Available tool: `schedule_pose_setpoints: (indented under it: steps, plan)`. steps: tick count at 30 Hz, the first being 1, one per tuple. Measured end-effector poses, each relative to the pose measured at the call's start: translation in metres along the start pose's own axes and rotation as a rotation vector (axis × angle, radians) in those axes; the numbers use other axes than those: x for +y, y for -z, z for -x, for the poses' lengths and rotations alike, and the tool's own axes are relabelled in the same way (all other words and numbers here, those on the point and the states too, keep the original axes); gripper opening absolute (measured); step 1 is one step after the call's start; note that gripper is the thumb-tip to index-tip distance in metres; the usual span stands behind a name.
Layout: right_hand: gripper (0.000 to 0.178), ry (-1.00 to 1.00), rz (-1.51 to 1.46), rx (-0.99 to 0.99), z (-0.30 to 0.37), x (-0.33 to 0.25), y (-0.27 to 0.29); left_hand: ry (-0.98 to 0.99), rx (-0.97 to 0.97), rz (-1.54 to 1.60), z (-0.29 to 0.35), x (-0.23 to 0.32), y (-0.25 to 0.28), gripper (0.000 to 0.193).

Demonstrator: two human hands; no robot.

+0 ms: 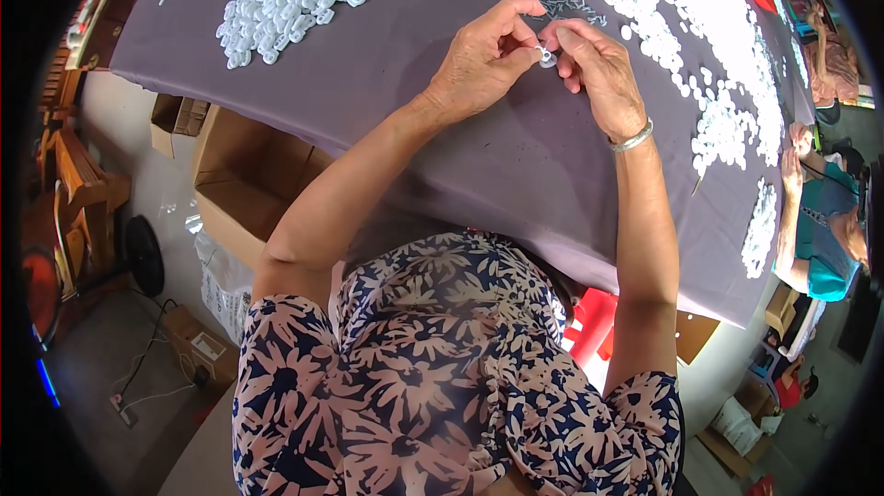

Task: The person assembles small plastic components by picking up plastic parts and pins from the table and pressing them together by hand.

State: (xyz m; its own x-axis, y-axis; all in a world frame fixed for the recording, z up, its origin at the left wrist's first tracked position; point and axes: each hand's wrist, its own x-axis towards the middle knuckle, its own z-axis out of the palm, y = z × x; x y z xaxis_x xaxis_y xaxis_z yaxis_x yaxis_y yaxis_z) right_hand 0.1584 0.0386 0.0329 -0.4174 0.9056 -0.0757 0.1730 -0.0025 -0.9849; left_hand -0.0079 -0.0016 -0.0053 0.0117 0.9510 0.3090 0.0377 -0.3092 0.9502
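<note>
White piece (548, 59), mauve-grey tablecloth (497, 164)

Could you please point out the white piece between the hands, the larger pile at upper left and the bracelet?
White piece (548, 59), head view: its visible middle.
Larger pile (293, 2), head view: the heap's centre.
Bracelet (633, 138), head view: the band's visible outer face.

A short-sleeved navy-blue fabric garment (405, 404) printed with large pale-pink, daisy-like flowers is worn with a slim silver-coloured bangle (633, 137) at the right wrist; a narrow scalloped trim (493, 395) runs down the front.
</note>
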Motion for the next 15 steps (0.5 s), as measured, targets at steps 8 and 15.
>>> schedule_pose_setpoints:
  steps: [8, 15]
  plan:
    - [0.014, 0.012, 0.006, -0.021, -0.002, 0.007, 0.001, 0.054, -0.032, -0.021, 0.0, -0.001, 0.002, 0.039]
    - [0.011, 0.161, 0.198, 0.006, -0.003, 0.014, 0.001, 0.092, 0.009, -0.1, 0.001, 0.001, 0.001, 0.041]
